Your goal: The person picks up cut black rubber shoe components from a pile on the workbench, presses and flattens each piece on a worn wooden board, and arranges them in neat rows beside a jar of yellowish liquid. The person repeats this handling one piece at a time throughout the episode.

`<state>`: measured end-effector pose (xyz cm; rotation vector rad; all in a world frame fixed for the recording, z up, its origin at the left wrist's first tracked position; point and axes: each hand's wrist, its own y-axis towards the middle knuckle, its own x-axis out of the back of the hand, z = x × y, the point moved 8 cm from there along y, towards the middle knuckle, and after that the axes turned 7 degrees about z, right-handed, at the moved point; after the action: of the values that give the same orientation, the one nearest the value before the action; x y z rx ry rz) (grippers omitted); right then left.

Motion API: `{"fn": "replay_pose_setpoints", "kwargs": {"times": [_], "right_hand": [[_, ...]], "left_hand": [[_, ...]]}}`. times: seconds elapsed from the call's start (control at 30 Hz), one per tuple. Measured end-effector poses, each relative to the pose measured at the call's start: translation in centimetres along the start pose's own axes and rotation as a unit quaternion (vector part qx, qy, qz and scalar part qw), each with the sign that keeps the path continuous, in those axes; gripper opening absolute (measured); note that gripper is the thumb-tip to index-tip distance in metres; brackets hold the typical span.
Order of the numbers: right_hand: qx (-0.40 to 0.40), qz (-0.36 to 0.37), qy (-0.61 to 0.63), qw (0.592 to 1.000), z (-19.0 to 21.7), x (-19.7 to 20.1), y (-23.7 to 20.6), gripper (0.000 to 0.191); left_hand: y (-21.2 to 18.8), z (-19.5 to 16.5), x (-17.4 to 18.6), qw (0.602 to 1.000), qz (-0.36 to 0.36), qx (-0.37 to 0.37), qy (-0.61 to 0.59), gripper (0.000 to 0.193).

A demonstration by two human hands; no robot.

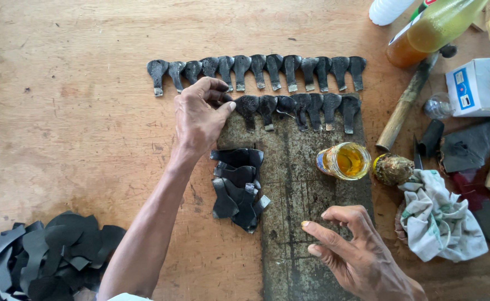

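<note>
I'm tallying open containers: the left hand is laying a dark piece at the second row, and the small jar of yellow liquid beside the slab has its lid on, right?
Not quite. The head view shows the jar open, no lid on it. The rest holds: the left hand is at the second row of pieces, beside the slab.

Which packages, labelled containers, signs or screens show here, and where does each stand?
Small box: right edge of the table, white card with a blue panel.
Bottle: top right, lying tilted, clear with yellow liquid and an orange label band.
White plastic bottle: top edge, mostly cut off.
No signs or screens.
</note>
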<state>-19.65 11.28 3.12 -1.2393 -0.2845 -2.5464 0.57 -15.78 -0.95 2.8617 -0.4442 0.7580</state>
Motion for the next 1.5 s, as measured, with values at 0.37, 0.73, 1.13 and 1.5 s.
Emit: {"fn": "replay_pose_setpoints", "kwargs": {"times": [0.37, 0.73, 1.13, 1.5], "right_hand": [[0.013, -0.065, -0.075, 0.995, 1.2, 2.2, -1.4, 0.041], [-0.078, -0.014, -0.273, 0.959, -1.2, 9.1, 1.2, 0.057], [-0.177, 0.216, -0.249, 0.927, -3.4, 7.0, 7.8, 0.055], [-0.084, 0.084, -0.251, 0.961, -1.6, 9.9, 6.0, 0.060]], "left_hand": [[-7.5, -4.8, -2.6, 0.975, 0.184, -0.101, 0.066, 0.025], [-9.9, -5.7, -2.9, 0.971, 0.220, -0.082, 0.055, 0.028], [-10.1, -7.2, -3.4, 0.955, 0.240, -0.113, 0.132, 0.025], [-9.0, -7.6, -5.3, 0.973, 0.221, -0.055, 0.024, 0.012]]}}
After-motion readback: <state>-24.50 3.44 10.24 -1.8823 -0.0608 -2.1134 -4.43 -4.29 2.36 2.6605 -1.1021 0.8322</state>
